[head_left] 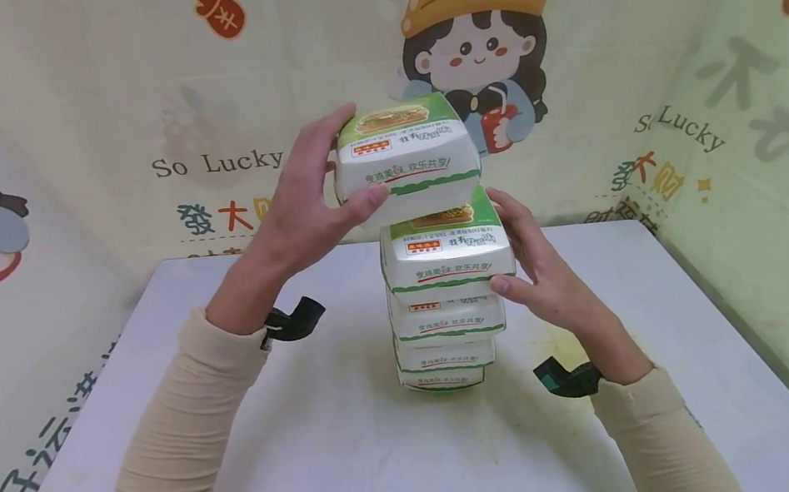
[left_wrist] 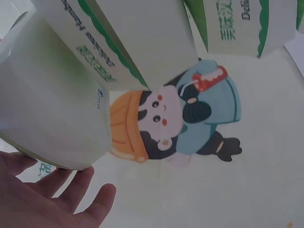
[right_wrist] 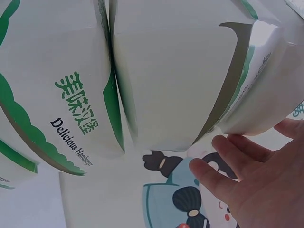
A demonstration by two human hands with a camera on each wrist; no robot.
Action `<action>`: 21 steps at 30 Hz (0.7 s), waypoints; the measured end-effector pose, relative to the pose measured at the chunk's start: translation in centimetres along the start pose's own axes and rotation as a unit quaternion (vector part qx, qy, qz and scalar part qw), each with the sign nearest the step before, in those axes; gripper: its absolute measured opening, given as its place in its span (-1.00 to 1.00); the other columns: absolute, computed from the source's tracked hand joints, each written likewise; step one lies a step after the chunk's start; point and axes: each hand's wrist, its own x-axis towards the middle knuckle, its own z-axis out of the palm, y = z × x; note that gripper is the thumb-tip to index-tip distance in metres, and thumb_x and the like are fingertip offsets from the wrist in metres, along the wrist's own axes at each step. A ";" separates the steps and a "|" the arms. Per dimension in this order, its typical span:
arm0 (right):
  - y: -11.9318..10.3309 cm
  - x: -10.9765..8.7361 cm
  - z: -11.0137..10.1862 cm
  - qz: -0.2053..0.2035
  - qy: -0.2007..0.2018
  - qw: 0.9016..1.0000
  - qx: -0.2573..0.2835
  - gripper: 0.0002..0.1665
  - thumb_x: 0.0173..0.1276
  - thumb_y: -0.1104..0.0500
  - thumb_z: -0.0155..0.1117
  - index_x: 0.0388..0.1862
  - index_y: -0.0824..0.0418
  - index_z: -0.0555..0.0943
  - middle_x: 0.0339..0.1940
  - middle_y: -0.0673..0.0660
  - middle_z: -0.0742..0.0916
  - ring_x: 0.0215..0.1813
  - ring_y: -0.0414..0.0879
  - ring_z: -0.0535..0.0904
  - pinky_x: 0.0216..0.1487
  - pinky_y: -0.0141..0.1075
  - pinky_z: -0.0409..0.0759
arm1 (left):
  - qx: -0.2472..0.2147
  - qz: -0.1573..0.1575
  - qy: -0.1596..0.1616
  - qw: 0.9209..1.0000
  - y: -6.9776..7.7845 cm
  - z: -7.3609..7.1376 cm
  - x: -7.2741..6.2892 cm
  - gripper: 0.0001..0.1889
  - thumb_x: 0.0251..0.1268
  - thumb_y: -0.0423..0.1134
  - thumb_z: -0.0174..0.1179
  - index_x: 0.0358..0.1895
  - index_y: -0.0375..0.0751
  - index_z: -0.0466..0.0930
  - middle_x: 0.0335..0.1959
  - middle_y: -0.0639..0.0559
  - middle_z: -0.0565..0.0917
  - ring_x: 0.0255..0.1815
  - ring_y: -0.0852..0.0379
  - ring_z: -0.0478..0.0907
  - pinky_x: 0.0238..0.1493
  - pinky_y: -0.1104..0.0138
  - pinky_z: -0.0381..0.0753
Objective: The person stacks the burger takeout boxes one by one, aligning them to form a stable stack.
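Observation:
In the head view, my left hand (head_left: 305, 200) grips a white and green paper burger box (head_left: 408, 170) by its left side, thumb on the front and fingers at the back. That box sits above a column of several matching boxes (head_left: 447, 328), slightly left of it; whether it touches the one below I cannot tell. My right hand (head_left: 547, 283) holds the column's top box (head_left: 451, 270) at its right side, thumb at the front corner. The left wrist view shows the left fingers (left_wrist: 81, 183) under the tilted box (left_wrist: 57, 95). The column's upper boxes jut toward the right.
The column stands on a white table (head_left: 365, 469) with a faint yellowish stain near the right wrist. Cloth printed with cartoon figures and lettering (head_left: 220, 163) hangs behind and along both sides. A black strap mount (head_left: 295, 319) is on the left wrist, another (head_left: 568, 379) on the right.

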 end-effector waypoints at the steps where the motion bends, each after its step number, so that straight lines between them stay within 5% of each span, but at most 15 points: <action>1: 0.0 0.0 0.0 -0.001 -0.001 1.000 0.000 0.11 0.21 0.21 0.26 0.61 -0.16 -0.10 0.49 0.00 0.28 0.41 0.02 0.30 0.35 0.33 0.32 | -0.002 0.005 -0.002 1.000 0.1 0.1 0.0 -0.13 0.14 -0.01 0.25 0.53 -0.07 0.10 0.40 0.01 0.28 0.34 0.19 0.24 0.22 0.17 0.43; 9: 0.0 0.0 0.0 -0.005 -0.008 1.000 -0.013 0.07 0.23 0.18 0.27 0.59 -0.15 -0.09 0.48 -0.04 0.27 0.44 -0.02 0.24 0.45 0.28 0.22 | -0.003 0.019 -0.024 1.000 0.7 1.4 -0.2 -0.14 0.14 0.00 0.28 0.51 -0.08 0.13 0.39 0.02 0.29 0.33 0.21 0.23 0.23 0.19 0.42; 21: 0.0 0.0 0.0 -0.007 -0.020 1.000 -0.015 0.01 0.30 0.15 0.24 0.58 -0.15 -0.09 0.41 -0.04 0.35 0.36 -0.03 0.33 0.33 0.17 0.42 | -0.031 0.030 -0.041 0.998 1.0 2.7 -0.4 -0.10 0.15 0.01 0.24 0.55 -0.06 0.04 0.45 0.02 0.20 0.38 0.21 0.16 0.26 0.16 0.41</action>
